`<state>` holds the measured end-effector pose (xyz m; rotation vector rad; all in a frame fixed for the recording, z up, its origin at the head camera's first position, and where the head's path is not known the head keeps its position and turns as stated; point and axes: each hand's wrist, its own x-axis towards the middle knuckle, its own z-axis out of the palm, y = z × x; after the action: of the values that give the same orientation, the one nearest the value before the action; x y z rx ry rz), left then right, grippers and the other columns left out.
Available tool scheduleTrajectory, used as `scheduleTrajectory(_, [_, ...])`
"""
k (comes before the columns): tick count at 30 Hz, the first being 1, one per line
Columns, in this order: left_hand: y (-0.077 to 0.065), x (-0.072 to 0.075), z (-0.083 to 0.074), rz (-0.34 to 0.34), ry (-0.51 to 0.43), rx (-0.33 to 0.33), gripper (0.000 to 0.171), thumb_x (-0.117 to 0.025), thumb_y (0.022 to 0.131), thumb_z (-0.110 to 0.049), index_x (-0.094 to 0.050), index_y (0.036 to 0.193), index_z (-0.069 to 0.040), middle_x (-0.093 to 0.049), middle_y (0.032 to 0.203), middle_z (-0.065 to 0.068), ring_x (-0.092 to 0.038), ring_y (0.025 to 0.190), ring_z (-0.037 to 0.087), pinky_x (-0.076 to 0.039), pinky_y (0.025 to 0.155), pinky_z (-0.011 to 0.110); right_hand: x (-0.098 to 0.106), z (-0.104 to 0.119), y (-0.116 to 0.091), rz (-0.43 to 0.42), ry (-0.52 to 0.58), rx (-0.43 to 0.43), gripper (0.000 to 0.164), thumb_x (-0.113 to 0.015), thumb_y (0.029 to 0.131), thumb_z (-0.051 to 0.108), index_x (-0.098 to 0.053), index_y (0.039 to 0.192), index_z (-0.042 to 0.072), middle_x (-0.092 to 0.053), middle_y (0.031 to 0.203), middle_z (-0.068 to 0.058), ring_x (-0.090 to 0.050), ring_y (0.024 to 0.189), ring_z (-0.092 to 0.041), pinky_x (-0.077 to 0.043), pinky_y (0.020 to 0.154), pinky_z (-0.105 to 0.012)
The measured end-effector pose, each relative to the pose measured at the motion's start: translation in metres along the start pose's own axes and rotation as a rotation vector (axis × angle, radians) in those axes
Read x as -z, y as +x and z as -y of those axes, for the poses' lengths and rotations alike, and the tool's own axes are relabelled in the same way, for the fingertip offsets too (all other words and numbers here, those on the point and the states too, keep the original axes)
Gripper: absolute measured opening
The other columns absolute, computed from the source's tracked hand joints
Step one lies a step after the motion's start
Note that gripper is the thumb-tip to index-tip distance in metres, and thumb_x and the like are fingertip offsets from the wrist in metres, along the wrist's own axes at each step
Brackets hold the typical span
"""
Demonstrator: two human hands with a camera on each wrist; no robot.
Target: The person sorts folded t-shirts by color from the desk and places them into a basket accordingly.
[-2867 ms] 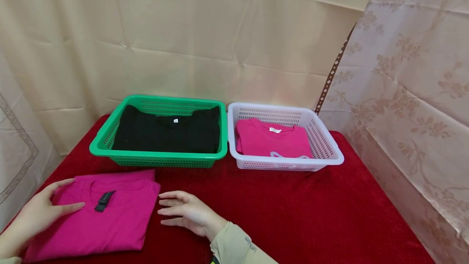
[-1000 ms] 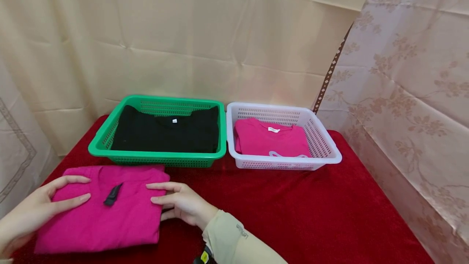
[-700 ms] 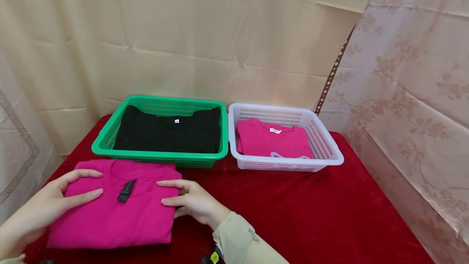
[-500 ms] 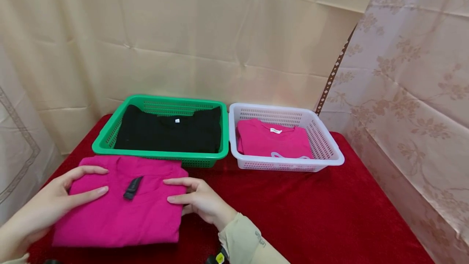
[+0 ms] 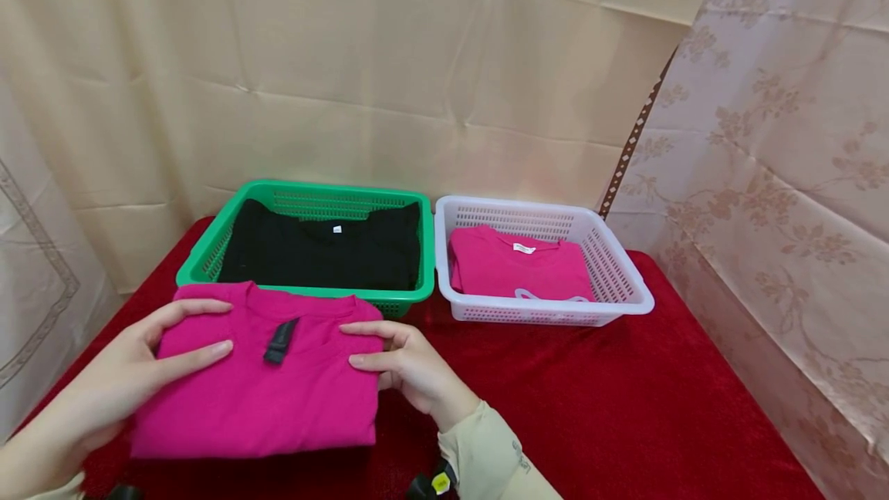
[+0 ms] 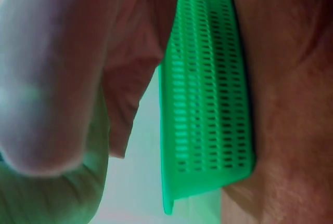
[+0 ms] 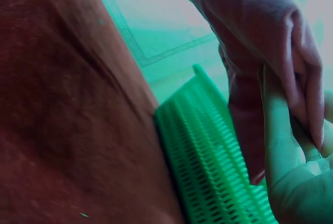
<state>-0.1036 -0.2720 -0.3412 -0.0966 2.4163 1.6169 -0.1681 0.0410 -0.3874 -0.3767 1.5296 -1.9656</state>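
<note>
A folded magenta T-shirt (image 5: 278, 400) with a black neck tag is held up in front of the green basket (image 5: 305, 292). My left hand (image 5: 139, 369) grips its left side, thumb and a finger on top. On the right edge, my right hand (image 5: 410, 369) pinches the folded layers, with fingers beneath the cloth. In the right wrist view the fingers (image 7: 276, 125) reach under the shirt's folds (image 7: 250, 42). The shirt hangs above the red cloth in both wrist views, and its far edge overlaps the green basket's front rim in the head view.
A folded black shirt (image 5: 319, 253) lies in the green basket. Close on its right stands a white basket (image 5: 549, 311) holding a folded pink shirt (image 5: 521, 265). Both stand on the red table cover (image 5: 590, 392), with a beige curtain (image 5: 347, 68) behind and a floral one (image 5: 785, 176) at right.
My right hand has come in and taken hold of the magenta shirt's right edge. Both hands have lifted it and carried it right and forward, toward the green basket.
</note>
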Motion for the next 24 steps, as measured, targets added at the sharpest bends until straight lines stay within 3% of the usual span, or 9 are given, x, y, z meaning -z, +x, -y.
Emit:
scheduleTrajectory(5, [-0.001,-0.006,-0.013,0.007,-0.027,-0.013,0.053,-0.061,0.098,-0.036,-0.037,0.146,-0.041,-0.072,0.103,-0.010,-0.073,0.082,0.028,-0.060,0.069,0.038,0.008,0.011,-0.009,-0.010,0.001,0.042,0.048,-0.064,0.089,0.004,-0.058,0.137,0.004,-0.073,0.085,0.005,-0.070,0.070,-0.007,-0.059,0.069,-0.024])
scheduleTrajectory(11, [-0.002,-0.015,-0.028,0.019,-0.080,-0.067,0.055,-0.061,0.099,-0.031,-0.038,0.147,-0.039,-0.072,0.106,-0.009,-0.074,0.084,0.030,-0.061,0.071,0.040,0.017,0.023,-0.018,-0.040,-0.033,0.095,0.047,-0.064,0.088,0.005,-0.060,0.135,0.003,-0.067,0.066,0.009,-0.054,0.050,-0.004,-0.050,0.059,-0.019])
scheduleTrajectory(16, [-0.003,-0.023,-0.037,0.035,-0.113,-0.107,0.057,-0.062,0.099,-0.028,-0.036,0.148,-0.037,-0.072,0.108,-0.005,-0.073,0.085,0.031,-0.061,0.072,0.041,0.023,0.032,-0.026,-0.070,-0.028,0.123,0.046,-0.063,0.088,0.005,-0.060,0.134,0.003,-0.070,0.075,0.008,-0.059,0.055,-0.005,-0.053,0.063,-0.020])
scheduleTrajectory(21, [-0.002,-0.031,-0.047,0.047,-0.100,-0.147,0.060,-0.063,0.098,-0.027,-0.034,0.150,-0.035,-0.071,0.113,-0.005,-0.074,0.088,0.030,-0.061,0.073,0.041,0.030,0.038,-0.033,-0.089,0.001,0.138,0.045,-0.062,0.089,0.005,-0.061,0.134,0.007,-0.072,0.102,0.003,-0.071,0.080,-0.009,-0.059,0.075,-0.025])
scheduleTrajectory(24, [0.000,-0.034,-0.052,0.062,-0.100,-0.168,0.064,-0.064,0.097,-0.026,-0.031,0.151,-0.035,-0.068,0.117,-0.006,-0.073,0.090,0.028,-0.061,0.073,0.041,0.034,0.042,-0.037,-0.102,0.007,0.155,0.043,-0.061,0.089,0.004,-0.064,0.132,0.010,-0.070,0.108,0.001,-0.071,0.087,-0.011,-0.059,0.077,-0.027])
